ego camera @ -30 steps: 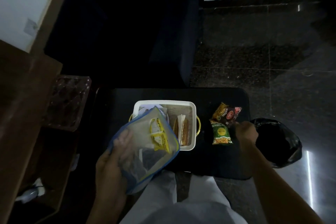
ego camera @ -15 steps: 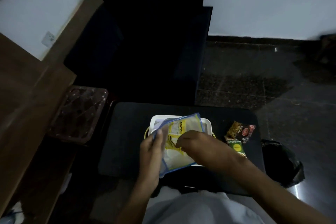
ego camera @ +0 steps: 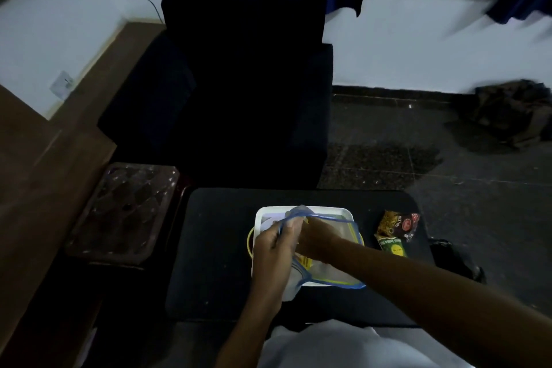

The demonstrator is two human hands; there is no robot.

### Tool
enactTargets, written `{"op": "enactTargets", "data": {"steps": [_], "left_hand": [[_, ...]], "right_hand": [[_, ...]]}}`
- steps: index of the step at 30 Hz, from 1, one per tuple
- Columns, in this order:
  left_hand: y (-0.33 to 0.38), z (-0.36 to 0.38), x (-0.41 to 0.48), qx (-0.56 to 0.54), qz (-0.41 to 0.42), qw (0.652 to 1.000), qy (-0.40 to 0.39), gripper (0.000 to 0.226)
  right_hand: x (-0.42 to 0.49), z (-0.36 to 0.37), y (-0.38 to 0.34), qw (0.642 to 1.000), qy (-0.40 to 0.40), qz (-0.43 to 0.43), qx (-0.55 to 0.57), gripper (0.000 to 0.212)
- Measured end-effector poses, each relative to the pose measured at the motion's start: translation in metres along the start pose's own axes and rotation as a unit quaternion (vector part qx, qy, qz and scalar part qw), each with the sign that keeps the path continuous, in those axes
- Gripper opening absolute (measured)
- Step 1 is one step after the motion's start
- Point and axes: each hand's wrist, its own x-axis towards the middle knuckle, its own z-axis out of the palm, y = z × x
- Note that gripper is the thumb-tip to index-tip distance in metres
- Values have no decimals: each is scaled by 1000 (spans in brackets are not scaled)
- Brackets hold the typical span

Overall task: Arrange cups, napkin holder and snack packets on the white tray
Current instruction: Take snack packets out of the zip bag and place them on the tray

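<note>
A white tray (ego camera: 301, 210) with yellow side handles is set near the middle of a black tabletop (ego camera: 215, 248). Over the tray a clear pouch with a blue edge (ego camera: 328, 276) is held up by both hands, so that most of the tray's inside is hidden; what lies in the tray cannot be told. The left hand (ego camera: 273, 243) is closed on the pouch's left edge, above the left half of the tray, with the fingers curled round the blue rim. The right hand (ego camera: 316, 240) is seen at the pouch's mouth, just beside the left hand and touching it; its fingers are hidden in the pouch, so whether anything is gripped cannot be told. Yellow printing is glimpsed through the plastic below the hands.

To the right of the tray, apart from it and from both hands, two snack packets are laid on the tabletop: a brown and red packet (ego camera: 398, 224) farther from the person, and a green packet (ego camera: 392, 246) touching it on the nearer side. To the left of the tray, off the tabletop, a clear moulded plastic container (ego camera: 125, 212) is seen. Beyond the tray a dark armchair (ego camera: 227, 92) is placed.
</note>
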Motion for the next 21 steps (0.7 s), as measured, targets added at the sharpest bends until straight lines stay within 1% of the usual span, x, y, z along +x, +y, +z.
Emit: {"op": "enactTargets", "data": {"steps": [1,2,3,4,5,6,9,11,12,15,18,21], "left_hand": [[0,-2,0,-1,-1,1000,-4,24],[1,-5,0,-7,0,1000,-7,24],[1,-7,0,-15,1,1000,-11,25],[0,-10,0,-26,1,1000,-14,25],[0,-13,1,-35,-2,999,-16,25],[0,-16,2,-40,-6,999,-18,25],[1,-24,3,-58,-6,998,-17,23],[3,-28,4,-43,6,999,1,28],[4,-29,6,-32,11,999,11,30],[1,-31,7,-17,17,999,44,26],[-1,-33,7,3,27,998,63,30],[-8,-36,6,12,27,997,73,31]], "right_hand": [[2,-2,0,999,2,28,31,42],[4,0,-1,994,9,44,100,41],[4,0,-1,988,34,65,133,41],[4,-2,-3,993,36,47,104,41],[5,-1,-5,998,50,19,45,42],[7,-1,-7,998,63,7,27,45],[9,-8,-7,995,60,54,58,50],[12,-18,-7,994,37,56,81,44],[14,-21,-6,994,49,56,81,40],[11,-35,4,995,33,35,90,36],[3,-51,18,995,10,11,99,37],[-12,-71,28,996,24,2,90,38]]}}
